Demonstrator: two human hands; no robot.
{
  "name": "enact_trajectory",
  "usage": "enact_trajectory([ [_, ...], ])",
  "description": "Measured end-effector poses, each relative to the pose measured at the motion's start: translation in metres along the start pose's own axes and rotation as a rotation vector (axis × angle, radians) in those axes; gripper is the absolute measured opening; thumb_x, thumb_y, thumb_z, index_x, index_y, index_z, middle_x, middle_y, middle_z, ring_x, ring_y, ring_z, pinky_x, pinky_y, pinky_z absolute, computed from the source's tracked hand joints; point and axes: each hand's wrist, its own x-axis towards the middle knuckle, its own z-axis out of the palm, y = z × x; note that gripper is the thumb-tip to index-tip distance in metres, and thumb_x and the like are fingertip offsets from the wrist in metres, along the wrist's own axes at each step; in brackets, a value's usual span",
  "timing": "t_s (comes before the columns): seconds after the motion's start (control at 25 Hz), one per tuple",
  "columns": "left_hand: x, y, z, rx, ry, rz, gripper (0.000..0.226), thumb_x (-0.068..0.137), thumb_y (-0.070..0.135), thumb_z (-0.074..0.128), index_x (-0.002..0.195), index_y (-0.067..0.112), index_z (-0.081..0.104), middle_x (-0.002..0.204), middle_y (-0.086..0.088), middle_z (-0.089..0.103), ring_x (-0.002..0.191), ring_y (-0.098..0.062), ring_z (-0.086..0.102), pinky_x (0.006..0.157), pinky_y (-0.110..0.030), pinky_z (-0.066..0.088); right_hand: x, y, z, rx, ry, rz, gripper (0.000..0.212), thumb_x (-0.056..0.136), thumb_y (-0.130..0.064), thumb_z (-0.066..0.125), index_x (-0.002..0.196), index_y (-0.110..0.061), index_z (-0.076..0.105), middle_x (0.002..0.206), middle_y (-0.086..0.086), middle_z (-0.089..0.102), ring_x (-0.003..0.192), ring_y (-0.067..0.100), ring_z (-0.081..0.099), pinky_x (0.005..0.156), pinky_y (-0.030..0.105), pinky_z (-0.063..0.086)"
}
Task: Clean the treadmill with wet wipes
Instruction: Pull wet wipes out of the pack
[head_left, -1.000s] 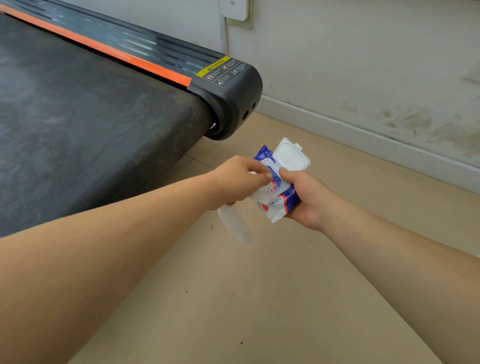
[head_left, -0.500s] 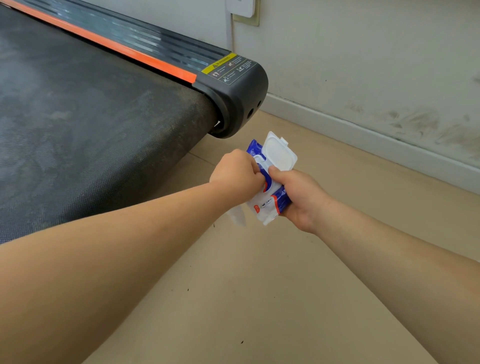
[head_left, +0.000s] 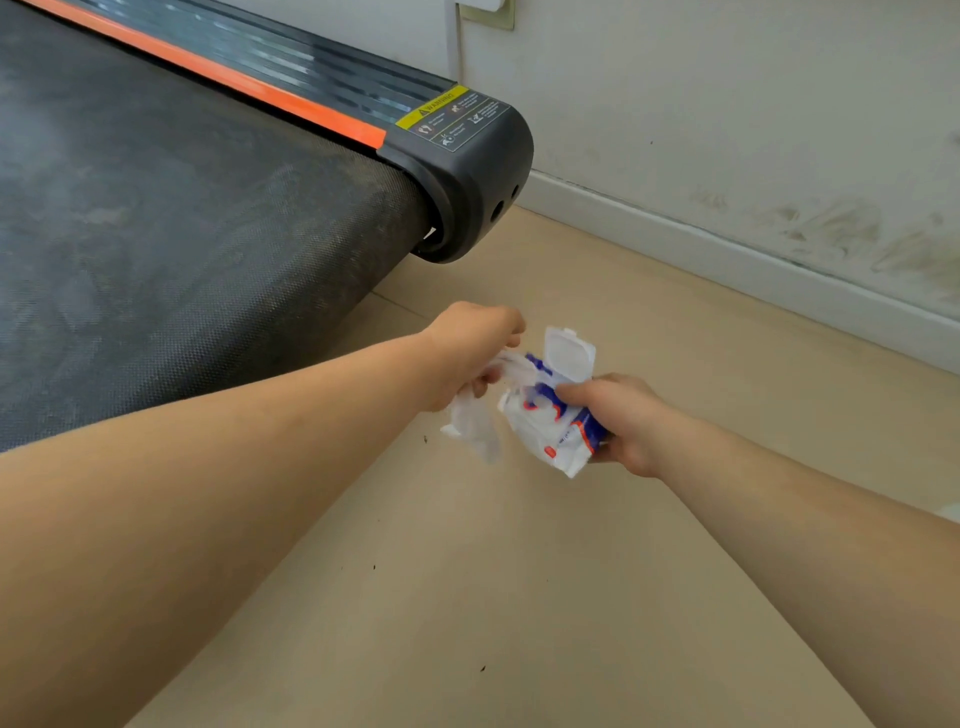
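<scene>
The treadmill fills the upper left, with a dusty black belt, an orange side stripe and a dark rounded end cap bearing a yellow warning label. Over the floor just in front of its end, my right hand grips a white and blue pack of wet wipes whose white flip lid stands open. My left hand pinches a white wet wipe that hangs down beside the pack, still reaching up to the pack's opening.
A beige floor with a few dark specks spreads below my arms. A scuffed white wall with a baseboard runs behind the treadmill. A wall socket with a white plug sits at the top edge.
My left hand has drawn away from the pack to the left, pulling the wipe further out. Both hands have shifted slightly right and down in view.
</scene>
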Motion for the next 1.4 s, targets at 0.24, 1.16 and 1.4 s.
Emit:
enact_trajectory([
  [0.24,-0.007,0.007,0.004,-0.194,-0.097,-0.079,0.036,0.088,0.0,0.049,0.123,0.0,0.059,0.106,-0.018,0.062,0.062,-0.022,0.06,0.063,-0.03,0.049,0.009,0.006,-0.017,-0.428,0.371,-0.116,0.037,0.083,-0.015,0.067,0.12,-0.012,0.064,0.128,0.012,0.064,0.103,0.03,0.063,0.087,0.035,0.053],
  [1.16,-0.259,0.149,-0.157,-0.892,0.159,-0.036,0.038,0.086,-0.007,0.074,0.119,0.01,0.065,0.102,-0.005,0.078,0.082,-0.018,0.074,0.066,-0.027,0.058,-0.318,-0.232,0.06,0.03,-0.377,-0.139,0.018,0.094,-0.026,0.066,0.096,-0.01,0.073,0.075,0.007,0.063,0.066,0.024,0.05,0.063,0.038,0.04],
  [1.4,-0.438,0.32,-0.301,-0.886,0.211,0.112,0.03,0.09,0.005,0.075,0.118,0.013,0.066,0.091,-0.002,0.077,0.079,-0.015,0.072,0.067,-0.026,0.058,-0.502,-0.436,0.095,-0.01,-0.502,-0.206,0.02,0.093,0.001,0.058,0.097,-0.011,0.074,0.099,0.017,0.076,0.074,0.03,0.068,0.072,0.048,0.056],
])
